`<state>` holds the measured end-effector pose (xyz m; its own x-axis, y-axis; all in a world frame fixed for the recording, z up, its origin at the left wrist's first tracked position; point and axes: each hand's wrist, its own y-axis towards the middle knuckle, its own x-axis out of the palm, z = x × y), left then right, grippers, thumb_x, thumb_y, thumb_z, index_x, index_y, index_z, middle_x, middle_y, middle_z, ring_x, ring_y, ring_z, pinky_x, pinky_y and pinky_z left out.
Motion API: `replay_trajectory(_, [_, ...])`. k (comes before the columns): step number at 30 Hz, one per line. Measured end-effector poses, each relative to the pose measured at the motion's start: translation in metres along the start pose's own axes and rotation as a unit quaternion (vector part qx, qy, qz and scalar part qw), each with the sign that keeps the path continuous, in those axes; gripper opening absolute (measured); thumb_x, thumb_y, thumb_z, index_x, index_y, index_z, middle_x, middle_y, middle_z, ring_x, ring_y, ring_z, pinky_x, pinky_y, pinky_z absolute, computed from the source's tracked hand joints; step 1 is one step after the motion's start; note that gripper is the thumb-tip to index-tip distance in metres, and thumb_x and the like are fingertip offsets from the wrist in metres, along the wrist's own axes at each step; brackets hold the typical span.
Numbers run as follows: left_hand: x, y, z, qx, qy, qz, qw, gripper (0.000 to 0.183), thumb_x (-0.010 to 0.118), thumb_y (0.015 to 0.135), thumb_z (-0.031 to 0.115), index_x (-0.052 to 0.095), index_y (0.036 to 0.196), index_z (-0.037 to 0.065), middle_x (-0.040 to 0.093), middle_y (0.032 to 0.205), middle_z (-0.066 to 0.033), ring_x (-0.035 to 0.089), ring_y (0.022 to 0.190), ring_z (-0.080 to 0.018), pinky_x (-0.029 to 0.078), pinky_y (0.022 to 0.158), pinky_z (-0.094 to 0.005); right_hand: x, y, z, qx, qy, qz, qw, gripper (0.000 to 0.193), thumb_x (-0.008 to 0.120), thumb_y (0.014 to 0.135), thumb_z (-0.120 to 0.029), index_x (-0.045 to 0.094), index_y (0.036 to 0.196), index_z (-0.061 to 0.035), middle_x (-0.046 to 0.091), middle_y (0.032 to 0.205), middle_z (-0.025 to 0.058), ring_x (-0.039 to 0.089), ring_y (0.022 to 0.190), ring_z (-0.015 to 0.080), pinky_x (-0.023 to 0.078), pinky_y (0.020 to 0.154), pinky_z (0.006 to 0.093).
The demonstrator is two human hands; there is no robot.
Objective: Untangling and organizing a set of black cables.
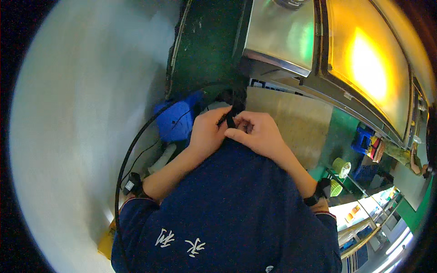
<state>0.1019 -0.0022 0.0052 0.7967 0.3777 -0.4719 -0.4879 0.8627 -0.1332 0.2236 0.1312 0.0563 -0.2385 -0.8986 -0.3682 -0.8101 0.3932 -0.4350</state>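
Note:
Both my hands meet in front of my dark blue shirt (pixel 236 200), at the middle of the head view. My left hand (pixel 210 129) is closed, its fingertips pinching a black strap (pixel 231 122). Against it, my right hand (pixel 260 134) has curled fingers, with the thumb and forefinger on the same strap. The strap's upper part runs into a dark patch above my hands, where its shape cannot be made out. A black band with a small device (pixel 133 184) is on my left wrist, and another black wristband (pixel 318 192) is on my right.
A black cable (pixel 132 148) arcs down my left side by a pale wall (pixel 82 113). Beyond my left hand is a blue container (pixel 175 120). Steel equipment (pixel 280 41) and a yellow-lit panel (pixel 368 59) stand ahead to the right. Farther right are a metal rail (pixel 359 191) and another person (pixel 403 157).

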Motion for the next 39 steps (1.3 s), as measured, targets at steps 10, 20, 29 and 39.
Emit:
replay_trajectory(10, [-0.005,0.007,-0.003,-0.063,-0.057,-0.022,0.996,0.035,0.063,0.082,0.001,0.063,0.116,-0.003,0.07,0.1,-0.0184,0.07,0.087,-0.027,0.054,0.078,-0.0343,0.005,0.013,0.03,-0.082,-0.032,-0.001,0.996,0.025,0.062,0.089,-0.029,0.067,0.085,-0.0051,0.066,0.078,0.0152,0.063,0.072,0.0355,0.05,0.065,0.0429])
replay_trajectory(20, [-0.027,0.013,0.008,-0.148,-0.255,-0.15,0.944,0.035,0.06,0.088,-0.002,0.057,0.122,-0.009,0.069,0.096,-0.0122,0.068,0.082,-0.0158,0.054,0.075,-0.0279,-0.007,0.011,0.037,-0.172,-0.107,-0.001,0.979,0.022,0.065,0.088,-0.025,0.066,0.084,-0.0037,0.062,0.077,0.0147,0.061,0.072,0.0335,0.048,0.063,0.0385])
replay_trajectory(29, [-0.031,0.012,0.008,-0.237,-0.407,-0.201,0.859,0.031,0.063,0.088,0.0,0.059,0.118,-0.007,0.069,0.096,-0.0132,0.069,0.078,-0.0191,0.056,0.075,-0.0301,-0.011,0.007,0.031,-0.195,-0.179,0.005,0.964,0.022,0.066,0.086,-0.029,0.066,0.084,-0.0065,0.064,0.081,0.0115,0.063,0.076,0.0325,0.049,0.064,0.0412])
replay_trajectory(39, [-0.022,0.01,0.003,-0.271,-0.501,-0.203,0.796,0.022,0.061,0.091,0.005,0.062,0.11,-0.006,0.069,0.095,-0.015,0.069,0.079,-0.0222,0.057,0.07,-0.0315,-0.019,0.005,0.037,-0.197,-0.126,-0.021,0.972,0.02,0.063,0.088,-0.03,0.067,0.088,-0.0104,0.067,0.087,0.008,0.065,0.081,0.03,0.052,0.068,0.0398])
